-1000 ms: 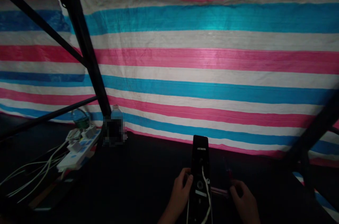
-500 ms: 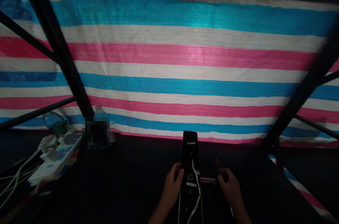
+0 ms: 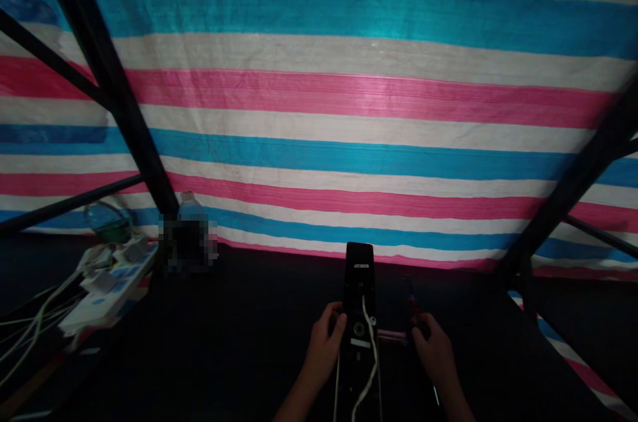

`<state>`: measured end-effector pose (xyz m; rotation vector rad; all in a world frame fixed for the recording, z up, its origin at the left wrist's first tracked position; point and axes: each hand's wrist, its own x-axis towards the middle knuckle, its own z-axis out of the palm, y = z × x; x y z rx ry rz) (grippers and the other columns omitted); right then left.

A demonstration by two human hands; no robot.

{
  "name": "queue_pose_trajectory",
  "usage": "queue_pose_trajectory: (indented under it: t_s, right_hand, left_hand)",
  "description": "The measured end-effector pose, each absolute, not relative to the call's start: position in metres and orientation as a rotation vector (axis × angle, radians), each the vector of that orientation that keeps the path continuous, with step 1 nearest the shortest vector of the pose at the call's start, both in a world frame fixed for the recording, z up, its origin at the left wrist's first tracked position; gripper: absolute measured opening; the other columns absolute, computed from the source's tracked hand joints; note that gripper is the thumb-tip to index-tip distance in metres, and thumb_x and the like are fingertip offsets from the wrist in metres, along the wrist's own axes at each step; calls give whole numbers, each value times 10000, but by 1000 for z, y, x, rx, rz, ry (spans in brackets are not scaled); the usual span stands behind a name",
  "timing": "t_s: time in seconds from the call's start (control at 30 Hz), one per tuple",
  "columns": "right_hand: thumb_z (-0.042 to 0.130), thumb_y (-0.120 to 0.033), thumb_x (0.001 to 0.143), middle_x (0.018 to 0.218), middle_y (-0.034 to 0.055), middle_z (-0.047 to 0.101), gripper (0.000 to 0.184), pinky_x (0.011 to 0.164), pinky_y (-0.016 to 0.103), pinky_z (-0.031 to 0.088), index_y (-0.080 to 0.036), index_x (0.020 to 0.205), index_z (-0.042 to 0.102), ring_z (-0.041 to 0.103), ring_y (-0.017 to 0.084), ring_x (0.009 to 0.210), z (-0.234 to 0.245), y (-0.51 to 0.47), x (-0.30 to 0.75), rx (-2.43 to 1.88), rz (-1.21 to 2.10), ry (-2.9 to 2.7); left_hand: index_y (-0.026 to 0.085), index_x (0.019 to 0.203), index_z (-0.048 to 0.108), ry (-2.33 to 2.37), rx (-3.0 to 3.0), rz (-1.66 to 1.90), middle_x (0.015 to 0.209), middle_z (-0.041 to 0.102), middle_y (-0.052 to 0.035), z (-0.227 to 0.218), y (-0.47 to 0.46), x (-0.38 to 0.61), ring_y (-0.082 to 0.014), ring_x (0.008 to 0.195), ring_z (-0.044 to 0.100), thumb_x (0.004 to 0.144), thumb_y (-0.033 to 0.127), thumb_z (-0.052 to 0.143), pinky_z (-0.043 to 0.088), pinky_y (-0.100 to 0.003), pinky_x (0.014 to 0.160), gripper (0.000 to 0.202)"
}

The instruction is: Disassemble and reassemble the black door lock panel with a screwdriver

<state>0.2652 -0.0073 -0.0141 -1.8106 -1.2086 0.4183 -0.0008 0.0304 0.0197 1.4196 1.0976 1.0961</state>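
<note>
A long black panel device (image 3: 359,289), possibly a door lock body, lies upright in the view on the dark table, with a white cable (image 3: 369,355) running down its lower half. My left hand (image 3: 325,344) curls against its left edge, fingers on the panel. My right hand (image 3: 433,349) is to the right of it, closed around the lower end of a small red-handled tool (image 3: 412,299) that stands up from the fist. A pink tube (image 3: 392,337) lies between the device and my right hand, its right end hidden by that hand.
A white power strip (image 3: 109,282) with plugs and white cables sits at the left, near a green-tinted bottle (image 3: 107,222) and a clear plastic bottle (image 3: 192,208). Black metal frame bars (image 3: 112,90) cross the view before a striped tarpaulin (image 3: 369,103).
The whole view has shifted left and up since the oldest frame. My hands have drawn slightly closer to the device, and the red-handled tool now stands more upright in my right hand.
</note>
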Motion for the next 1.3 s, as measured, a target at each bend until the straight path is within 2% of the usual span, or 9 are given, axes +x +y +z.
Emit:
queue_pose_trajectory:
  t_s: [0.23, 0.37, 0.97, 1.3]
  right_hand:
    - [512, -408, 746, 866, 76, 744, 252, 733, 333, 500, -216, 835, 649, 703, 269, 825, -18, -7, 266, -1830, 413, -1246]
    - [498, -409, 752, 846, 66, 735, 239, 725, 335, 489, -226, 830, 630, 694, 263, 803, -18, -7, 266, -1855, 401, -1283]
    - [472, -412, 777, 860, 80, 690, 231, 718, 346, 462, -223, 842, 586, 652, 249, 779, -26, -6, 267, -1882, 354, -1391]
    - [472, -449, 826, 789, 55, 646, 236, 686, 336, 434, -234, 781, 557, 614, 232, 730, -28, -6, 267, -1868, 331, -1416]
  left_hand:
    - [154, 1131, 662, 1108, 1479, 1096, 849, 684, -55, 13, 33, -2, -241, 811, 641, 889, 636, 550, 496, -333, 752, 550]
    - [156, 1124, 656, 1120, 1484, 1093, 830, 661, -45, 14, 32, -2, -235, 794, 625, 898, 630, 544, 486, -331, 740, 538]
    - [162, 1124, 645, 1113, 1503, 1085, 809, 633, -30, 12, 31, -1, -223, 781, 606, 926, 555, 533, 467, -320, 727, 455]
    - [159, 1125, 640, 1099, 1478, 1088, 834, 643, -36, 12, 33, -1, -226, 802, 612, 919, 554, 544, 469, -325, 741, 455]
